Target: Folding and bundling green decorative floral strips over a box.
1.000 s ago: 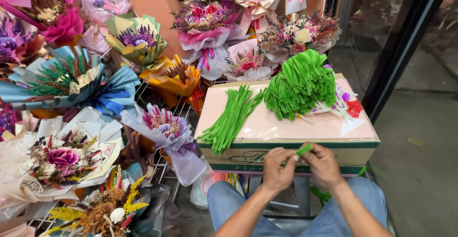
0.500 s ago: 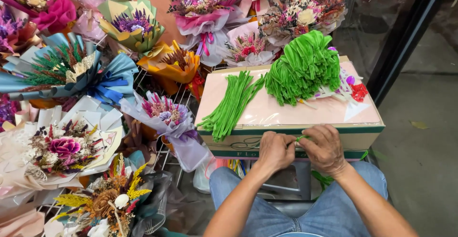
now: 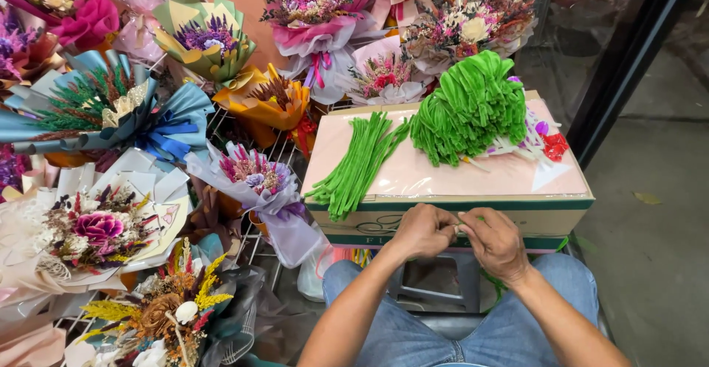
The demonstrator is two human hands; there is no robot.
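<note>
Bouquets [image 3: 251, 175] crowding left; box [image 3: 450, 215] ahead.

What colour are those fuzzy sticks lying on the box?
The fuzzy sticks are bright green, lying on the box. The head view shows them best.

The one camera sat on my head and looked steeply down and forward over my jeans-clad knees, close above my left hand [image 3: 422, 232] and right hand [image 3: 493, 241]. It faced the pink-topped cardboard box [image 3: 443, 179] just ahead, with paper-wrapped dried-flower bouquets [image 3: 96, 227] filling the left and far side.
</note>
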